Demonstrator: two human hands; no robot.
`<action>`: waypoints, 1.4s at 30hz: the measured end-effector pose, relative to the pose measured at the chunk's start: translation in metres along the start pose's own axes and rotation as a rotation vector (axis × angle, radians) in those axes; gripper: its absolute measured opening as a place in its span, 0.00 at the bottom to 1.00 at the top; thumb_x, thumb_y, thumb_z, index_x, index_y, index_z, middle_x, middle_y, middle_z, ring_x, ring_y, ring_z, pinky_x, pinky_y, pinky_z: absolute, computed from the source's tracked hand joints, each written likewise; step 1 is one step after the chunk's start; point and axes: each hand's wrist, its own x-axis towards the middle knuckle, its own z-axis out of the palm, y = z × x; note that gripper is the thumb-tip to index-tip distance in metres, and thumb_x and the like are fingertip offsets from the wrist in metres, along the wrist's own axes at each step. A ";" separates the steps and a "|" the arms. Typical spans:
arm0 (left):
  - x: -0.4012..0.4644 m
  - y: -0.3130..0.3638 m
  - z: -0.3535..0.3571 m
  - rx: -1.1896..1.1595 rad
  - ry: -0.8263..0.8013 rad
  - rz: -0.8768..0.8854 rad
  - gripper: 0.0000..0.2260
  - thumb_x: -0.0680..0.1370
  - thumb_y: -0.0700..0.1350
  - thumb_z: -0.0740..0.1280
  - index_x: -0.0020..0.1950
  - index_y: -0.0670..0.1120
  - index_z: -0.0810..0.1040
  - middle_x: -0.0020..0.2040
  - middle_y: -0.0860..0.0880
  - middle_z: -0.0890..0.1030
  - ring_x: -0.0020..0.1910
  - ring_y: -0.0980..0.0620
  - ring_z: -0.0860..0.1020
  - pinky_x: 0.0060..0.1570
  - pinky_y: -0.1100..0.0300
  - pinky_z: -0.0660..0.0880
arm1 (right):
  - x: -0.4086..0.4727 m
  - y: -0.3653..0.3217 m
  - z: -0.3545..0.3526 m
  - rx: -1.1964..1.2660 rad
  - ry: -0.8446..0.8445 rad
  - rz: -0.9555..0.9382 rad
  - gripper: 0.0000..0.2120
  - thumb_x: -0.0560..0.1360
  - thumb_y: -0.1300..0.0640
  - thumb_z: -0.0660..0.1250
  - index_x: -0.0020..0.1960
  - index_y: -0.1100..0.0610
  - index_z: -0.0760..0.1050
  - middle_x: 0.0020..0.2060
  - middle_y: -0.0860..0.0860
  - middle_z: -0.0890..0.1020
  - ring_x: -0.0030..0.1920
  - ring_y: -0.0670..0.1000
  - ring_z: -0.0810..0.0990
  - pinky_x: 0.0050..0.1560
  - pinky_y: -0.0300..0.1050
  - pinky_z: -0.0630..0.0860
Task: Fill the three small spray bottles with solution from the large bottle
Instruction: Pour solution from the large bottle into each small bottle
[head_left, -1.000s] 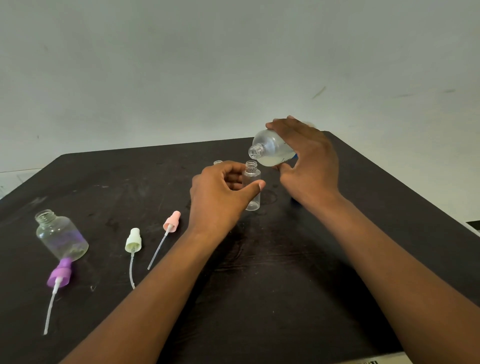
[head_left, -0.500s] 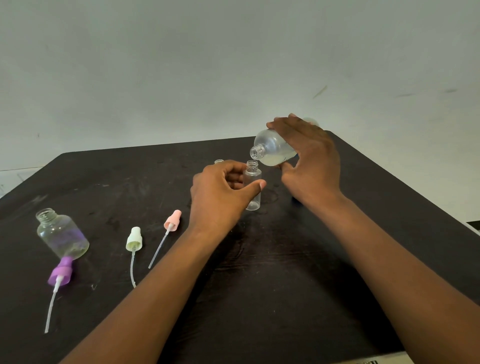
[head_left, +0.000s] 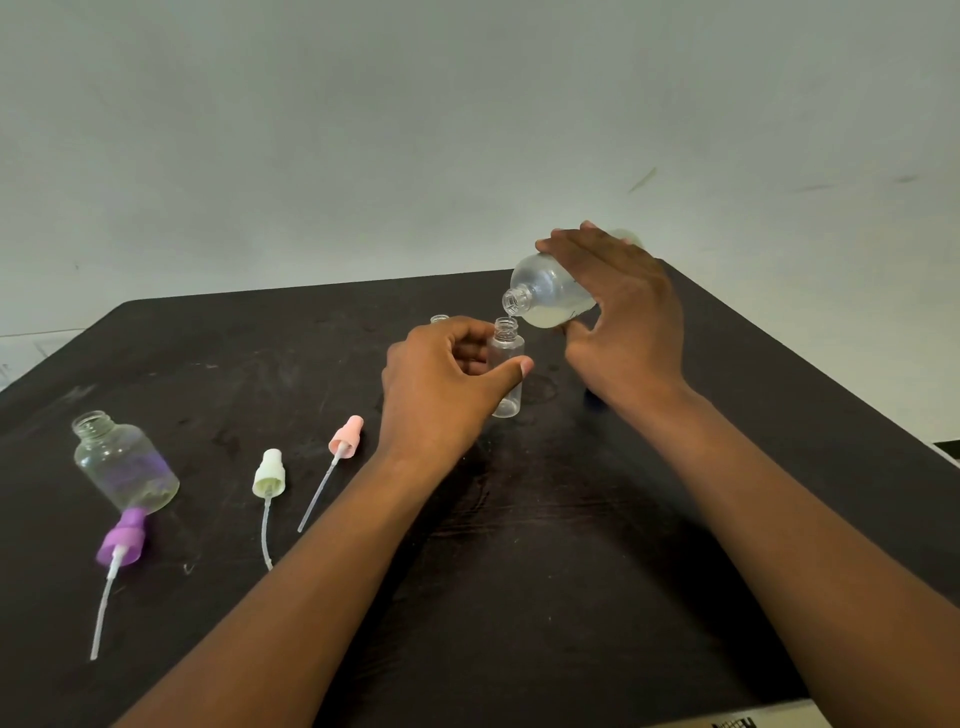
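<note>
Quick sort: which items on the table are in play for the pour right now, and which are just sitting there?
In play:
- large bottle, tilted, in the right hand
- small bottle, upright, in the left hand's grip

Sitting by:
- wide clear bottle
- purple sprayer
- cream sprayer
- pink sprayer
- another bottle neck behind the left hand
</note>
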 end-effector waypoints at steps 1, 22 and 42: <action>0.000 0.000 0.000 0.003 0.000 0.002 0.16 0.71 0.52 0.84 0.55 0.50 0.87 0.41 0.57 0.87 0.41 0.61 0.86 0.49 0.56 0.86 | 0.000 0.000 0.000 0.000 -0.001 0.000 0.34 0.67 0.72 0.75 0.71 0.52 0.79 0.70 0.47 0.80 0.76 0.51 0.73 0.75 0.59 0.70; 0.000 -0.002 0.000 -0.005 0.004 0.000 0.16 0.70 0.52 0.84 0.55 0.51 0.87 0.41 0.57 0.87 0.41 0.60 0.86 0.49 0.55 0.86 | 0.000 0.002 0.002 0.003 0.019 -0.026 0.34 0.66 0.74 0.72 0.70 0.53 0.79 0.69 0.48 0.80 0.75 0.53 0.74 0.72 0.60 0.72; 0.001 -0.003 0.002 -0.010 0.004 -0.003 0.16 0.70 0.52 0.84 0.55 0.51 0.87 0.41 0.57 0.87 0.41 0.60 0.86 0.50 0.55 0.86 | 0.000 0.003 0.002 -0.007 0.034 -0.033 0.35 0.66 0.74 0.72 0.69 0.52 0.79 0.68 0.48 0.81 0.75 0.52 0.74 0.73 0.60 0.71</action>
